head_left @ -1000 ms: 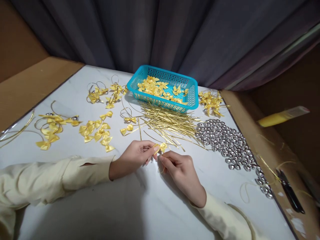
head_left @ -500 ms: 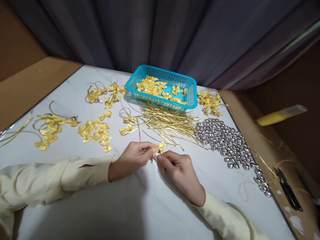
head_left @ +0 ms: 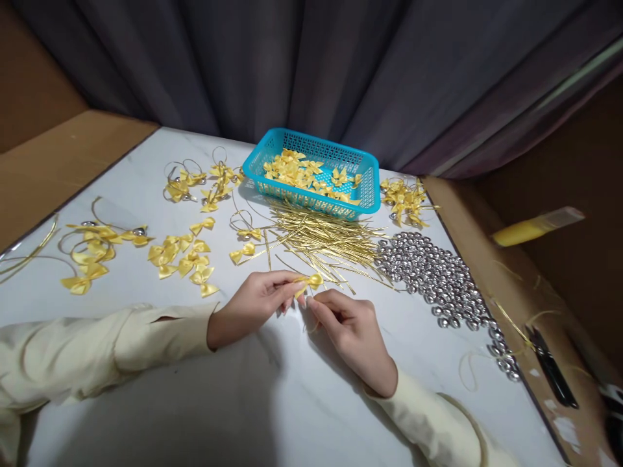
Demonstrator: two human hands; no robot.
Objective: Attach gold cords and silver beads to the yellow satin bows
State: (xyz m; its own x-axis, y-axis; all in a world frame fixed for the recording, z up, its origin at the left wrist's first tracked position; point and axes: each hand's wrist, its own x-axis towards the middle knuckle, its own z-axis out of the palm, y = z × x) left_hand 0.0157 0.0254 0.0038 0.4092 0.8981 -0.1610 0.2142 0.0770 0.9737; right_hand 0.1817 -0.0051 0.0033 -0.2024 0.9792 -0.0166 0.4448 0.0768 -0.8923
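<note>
**Both hands pinch one yellow bow over white table**

Nearest: cream sleeves come in from the lower left and lower right. The left hand (head_left: 253, 301) and right hand (head_left: 348, 327) meet at table centre, fingertips almost touching. The left hand's thumb and fingers pinch a small yellow bow (head_left: 311, 281), held just above the table (head_left: 272, 402). The right hand's fingers are curled in and pinched on a thin gold cord (head_left: 311, 322) that loops below the bow; the exact grip is hard to see.

Just beyond the hands: a heap of cut gold cords (head_left: 321, 240), fanned out flat. Right of it, a pile of silver bells (head_left: 438, 275) trails toward the table's right edge. Left of the hands, loose bows (head_left: 182, 256) lie in a cluster; further left, finished bows with loops and bells (head_left: 95, 250) lie spread out.

Far side: a blue basket (head_left: 363, 194) with more bows inside, touching the cord heap's far end. More looped bows (head_left: 199, 185) sit left of the basket, and another bunch (head_left: 403, 198) right of it. A dark curtain (head_left: 311, 65) hangs behind. Black scissors (head_left: 552, 366) lie on the brown ledge at right.
</note>
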